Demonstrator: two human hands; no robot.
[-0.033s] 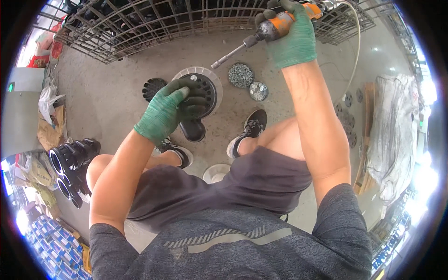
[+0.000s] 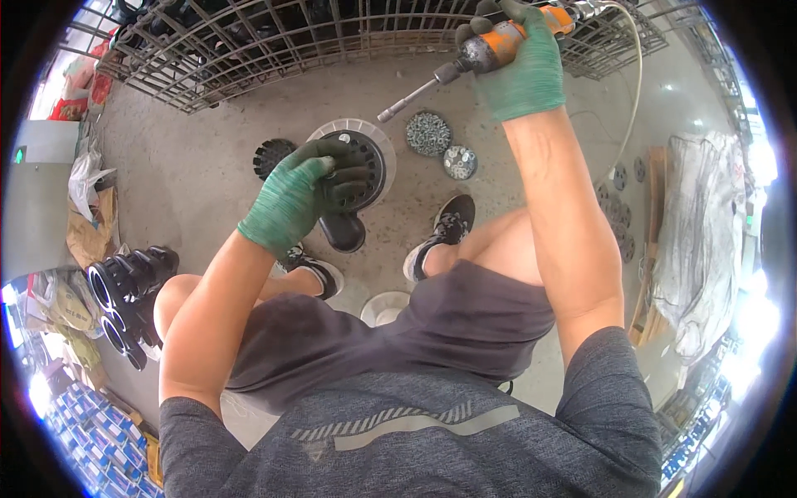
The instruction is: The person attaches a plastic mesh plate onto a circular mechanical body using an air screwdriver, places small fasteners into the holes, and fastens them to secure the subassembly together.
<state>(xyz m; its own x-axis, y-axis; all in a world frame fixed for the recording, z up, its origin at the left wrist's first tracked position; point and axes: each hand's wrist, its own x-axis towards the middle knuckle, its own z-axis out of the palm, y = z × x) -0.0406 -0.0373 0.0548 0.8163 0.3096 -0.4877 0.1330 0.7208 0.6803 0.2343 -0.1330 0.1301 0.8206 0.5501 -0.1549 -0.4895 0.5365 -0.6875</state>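
High on the right, my right hand [image 2: 528, 83], in a green glove with dark fingers, grips an orange air screwdriver [image 2: 496, 48]. Its long metal shaft slants down to the left, and the tip hangs above the floor, apart from the black fitting. My left hand [image 2: 299, 195], gloved alike, is over a round black plastic fitting [image 2: 378, 176] with holes around its face. Thumb and fingers come together there; whatever lies between them is too small to name. A stubby black pipe end [image 2: 345, 234] juts from the fitting toward me. Beneath sits a pale ring-shaped base [image 2: 390, 148].
Two round containers of small metal hardware [image 2: 428, 133] [image 2: 460, 163] stand right of the fitting. A black slotted disc [image 2: 272, 156] lies left. Wire baskets [image 2: 249, 50] run along the far side. A pale hose [image 2: 638, 75] trails right. Black pipe fittings [image 2: 133, 286] lie by my left knee.
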